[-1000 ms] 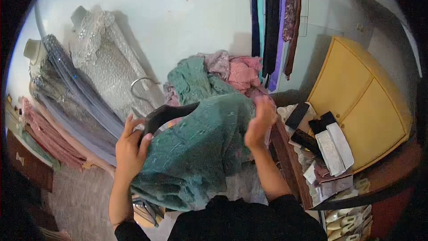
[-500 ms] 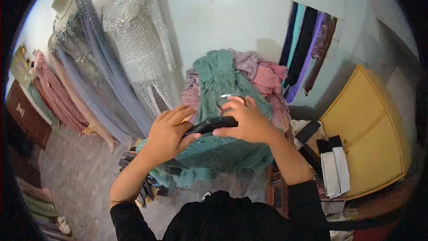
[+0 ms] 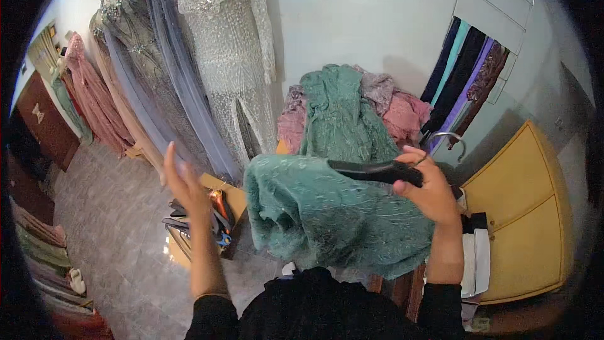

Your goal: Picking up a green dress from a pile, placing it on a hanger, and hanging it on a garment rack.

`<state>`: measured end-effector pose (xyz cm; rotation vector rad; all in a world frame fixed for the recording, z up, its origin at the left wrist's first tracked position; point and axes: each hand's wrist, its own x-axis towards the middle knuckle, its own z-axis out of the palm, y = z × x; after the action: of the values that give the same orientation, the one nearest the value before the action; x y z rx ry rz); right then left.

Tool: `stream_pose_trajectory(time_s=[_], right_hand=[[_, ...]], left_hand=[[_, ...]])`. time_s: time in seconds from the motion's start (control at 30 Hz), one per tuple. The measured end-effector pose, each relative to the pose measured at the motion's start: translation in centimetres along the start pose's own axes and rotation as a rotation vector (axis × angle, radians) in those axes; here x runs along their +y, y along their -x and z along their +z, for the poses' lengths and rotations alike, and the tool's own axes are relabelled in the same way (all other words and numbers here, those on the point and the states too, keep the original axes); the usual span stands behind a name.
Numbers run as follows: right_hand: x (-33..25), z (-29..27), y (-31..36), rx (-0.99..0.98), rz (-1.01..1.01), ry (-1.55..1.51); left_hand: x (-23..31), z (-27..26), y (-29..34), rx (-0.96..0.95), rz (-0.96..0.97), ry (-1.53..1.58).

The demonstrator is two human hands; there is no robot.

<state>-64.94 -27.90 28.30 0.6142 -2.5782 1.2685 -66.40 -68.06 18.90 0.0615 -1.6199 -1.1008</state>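
Observation:
My right hand [image 3: 433, 187] is closed around the end of a black clothes hanger [image 3: 365, 171], whose metal hook rises above my fingers. Teal-green embellished fabric [image 3: 314, 214] drapes over the hanger's far arm and falls in folds in front of me. It looks like the skirt part of the green dress [image 3: 343, 110] spread on the pile behind, though where they join is partly hidden. Off to the left, my left hand [image 3: 185, 182] is held up with fingers stretched out, slightly blurred, touching nothing.
Pink and mauve garments [image 3: 412, 116] are heaped under the green dress. A box of hangers [image 3: 220, 214] stands on the floor at left. Dressed mannequins [image 3: 226, 38] line the wall. Fabric strips hang from a rack [image 3: 469, 75]; a yellow cabinet [image 3: 528, 214] stands at right.
My left hand has let go of the hanger and swung left. The right hand has carried the hanger rightward, and green fabric now hangs over it. The view has shifted too.

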Motion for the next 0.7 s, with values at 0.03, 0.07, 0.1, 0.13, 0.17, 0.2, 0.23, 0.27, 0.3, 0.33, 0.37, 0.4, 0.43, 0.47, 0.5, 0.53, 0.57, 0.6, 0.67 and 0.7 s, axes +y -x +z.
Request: stream_pose_trajectory(time_s=[0.03,0.07,0.1,0.13,0.17,0.2,0.23,0.27,0.3,0.33,0.37,0.4,0.43,0.47,0.5,0.53,0.57,0.6,0.67,0.7], right_hand=[[-1.0,0.6,-0.3,-0.043,-0.010,0.001],[-1.1,0.9,-0.3,-0.058,-0.004,0.000],[-1.6,0.9,-0.2,-0.052,-0.024,-0.022],[-1.8,1.3,-0.5,-0.052,-0.049,-0.051],[-1.3,1.0,-0.6,-0.084,-0.096,0.051],[-1.0,1.0,-0.6,-0.032,-0.046,-0.017],[-0.5,0.6,-0.1,0.032,0.019,-0.077],[0.4,-0.1,0.3,0.038,0.061,-0.189],[0.8,-1.4,1.0,0.049,0.095,-0.277],[1.0,-2.4,1.4,0.048,0.112,-0.379],[1.1,-3.3,1.6,0.046,0.116,-0.254],[1.7,-3.5,1.8,0.050,0.128,-0.249],[1.8,-3.5,2.0,0.118,0.158,-0.308],[1.6,-3.5,2.2,0.175,0.180,-0.376],[2.3,-4.3,2.3,0.103,0.200,-0.395],[2.4,-4.4,2.5,0.116,0.222,-0.381],[1.8,-4.2,2.6,0.115,0.192,-0.349],[1.4,-4.2,2.7,0.105,0.154,-0.324],[1.8,-4.1,2.6,0.057,0.101,-0.249],[1.2,-3.3,2.3,0.042,0.100,-0.350]], left_hand=[[2.8,2.2,1.8,-0.084,0.229,-0.030],[5.1,3.8,3.6,-0.165,0.456,-0.065],[6.8,5.2,4.8,-0.232,0.571,-0.166],[6.9,6.0,5.2,-0.300,0.686,-0.277],[4.9,6.8,5.3,-0.276,0.573,-0.270],[2.5,7.5,5.7,-0.256,0.460,-0.258],[0.9,7.7,5.9,-0.286,0.266,-0.251],[-2.4,7.1,6.9,-0.437,0.164,-0.451],[-6.4,6.3,8.2,-0.582,0.063,-0.646],[-11.6,4.2,9.1,-0.820,-0.250,-0.643],[-15.2,2.2,9.9,-1.050,-0.572,-0.617],[-15.9,1.5,11.2,-0.863,-0.514,-0.641],[-16.3,0.7,11.8,-0.669,-0.452,-0.660],[-17.3,-0.3,11.5,-0.378,-0.279,-0.381],[-14.9,1.2,10.6,-0.243,-0.365,-0.107],[-10.4,3.6,8.7,-0.108,-0.450,0.170],[-6.0,5.1,7.3,-0.089,-0.333,0.289],[-2.8,6.1,6.8,-0.060,-0.210,0.400],[-1.1,7.1,8.4,-0.410,-0.231,0.099],[-0.6,7.0,9.3,-0.636,-0.393,-0.298]])
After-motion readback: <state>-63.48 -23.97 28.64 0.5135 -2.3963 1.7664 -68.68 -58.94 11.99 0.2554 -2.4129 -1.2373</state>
